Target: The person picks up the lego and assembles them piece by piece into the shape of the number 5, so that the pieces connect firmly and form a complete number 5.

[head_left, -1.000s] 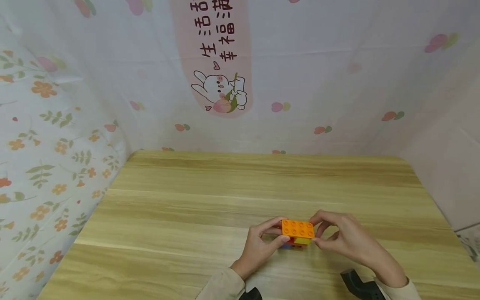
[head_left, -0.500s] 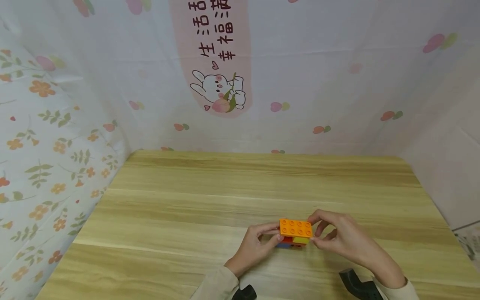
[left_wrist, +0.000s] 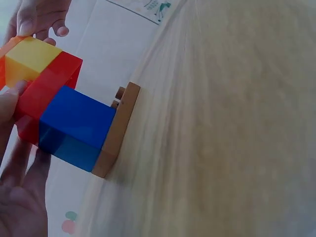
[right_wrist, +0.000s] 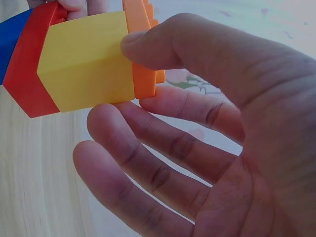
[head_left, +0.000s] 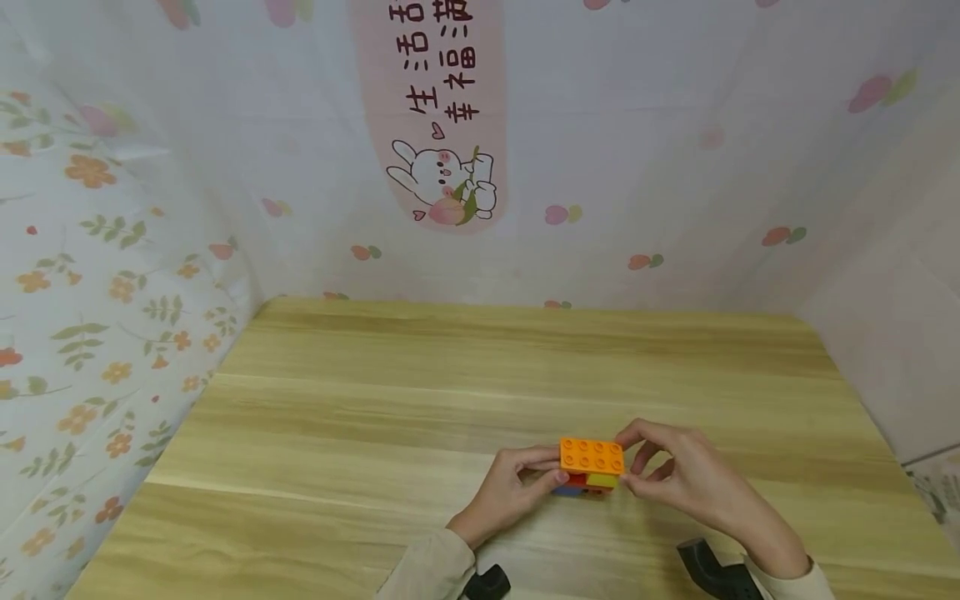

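A stack of toy building bricks stands on the table between the two hands. From the bottom it has a brown plate (left_wrist: 116, 133), a blue brick (left_wrist: 79, 121), a red plate (left_wrist: 49, 89), a yellow brick (right_wrist: 89, 61) and a studded orange plate (head_left: 592, 456) on top. My left hand (head_left: 508, 492) grips the stack from the left, its thumb at the red plate and its fingers round the far side. From the right, my right hand (head_left: 693, 475) pinches the top end between thumb (right_wrist: 153, 47) and index finger, at the orange plate and yellow brick. Its other fingers fan out loosely below.
The wooden table (head_left: 375, 417) stretches away to a white cloth backdrop (head_left: 600, 150) with a rabbit print. A floral cloth (head_left: 112, 333) hangs on the left. Black wrist mounts (head_left: 716, 571) sit below both hands.
Over the last second the stack and my left hand have shifted slightly left, and the left index fingertip has slid back from the orange plate's far corner. The right hand is almost still.
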The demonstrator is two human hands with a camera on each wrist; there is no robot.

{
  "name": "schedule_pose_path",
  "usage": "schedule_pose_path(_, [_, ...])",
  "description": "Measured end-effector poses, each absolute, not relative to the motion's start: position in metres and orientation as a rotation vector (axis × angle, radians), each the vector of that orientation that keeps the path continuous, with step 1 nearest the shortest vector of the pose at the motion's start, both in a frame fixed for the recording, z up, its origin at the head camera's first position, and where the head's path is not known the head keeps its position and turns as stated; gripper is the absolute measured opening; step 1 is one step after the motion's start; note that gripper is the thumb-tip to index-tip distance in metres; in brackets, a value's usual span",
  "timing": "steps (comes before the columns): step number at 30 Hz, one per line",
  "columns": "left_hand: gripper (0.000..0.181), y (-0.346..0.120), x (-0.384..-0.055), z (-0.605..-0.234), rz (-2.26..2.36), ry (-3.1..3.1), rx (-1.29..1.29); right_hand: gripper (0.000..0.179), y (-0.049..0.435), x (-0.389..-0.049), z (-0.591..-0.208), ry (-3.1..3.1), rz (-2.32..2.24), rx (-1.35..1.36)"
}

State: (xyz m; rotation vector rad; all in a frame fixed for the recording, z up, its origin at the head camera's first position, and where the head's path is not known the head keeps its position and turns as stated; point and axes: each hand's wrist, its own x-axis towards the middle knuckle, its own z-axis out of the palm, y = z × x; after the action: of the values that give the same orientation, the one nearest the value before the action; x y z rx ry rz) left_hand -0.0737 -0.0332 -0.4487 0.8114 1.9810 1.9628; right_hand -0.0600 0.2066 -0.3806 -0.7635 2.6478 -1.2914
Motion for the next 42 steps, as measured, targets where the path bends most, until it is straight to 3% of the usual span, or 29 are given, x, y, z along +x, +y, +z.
schedule_pose_path(10, [0.03, -0.03, -0.069, -0.443, 1.975, 2.249, 0.995, 0.029, 0.203, -0.059, -0.381, 2.723, -1.207, -0.724])
schedule_pose_path(17, [0.027, -0.031, -0.081, -0.472, 1.984, 2.157, 0.845, 0.036, 0.199, -0.059, -0.385, 2.807, -1.205, -0.774])
schedule_pose_path(24, [0.032, -0.026, -0.077, -0.471, 1.797, 2.264, 0.884, 0.041, 0.193, -0.059, -0.39, 2.905, -1.142, -0.741])
schedule_pose_path(32, [0.042, -0.013, -0.057, -0.468, 1.577, 2.324, 0.9, 0.007, 0.187, -0.056, -0.382, 2.952, -1.107, -0.55])
schedule_pose_path(37, [0.021, -0.009, -0.051, -0.466, 1.35, 2.255, 1.084, 0.037, 0.179, -0.048, -0.377, 2.989, -0.972, -0.494])
schedule_pose_path(39, [0.022, -0.01, -0.052, -0.465, 1.244, 2.221, 1.174, 0.047, 0.177, -0.046, -0.377, 3.014, -0.908, -0.517])
schedule_pose_path(42, [0.022, -0.015, -0.057, -0.463, 1.16, 2.189, 1.251, 0.047, 0.177, -0.045, -0.379, 3.035, -0.897, -0.597])
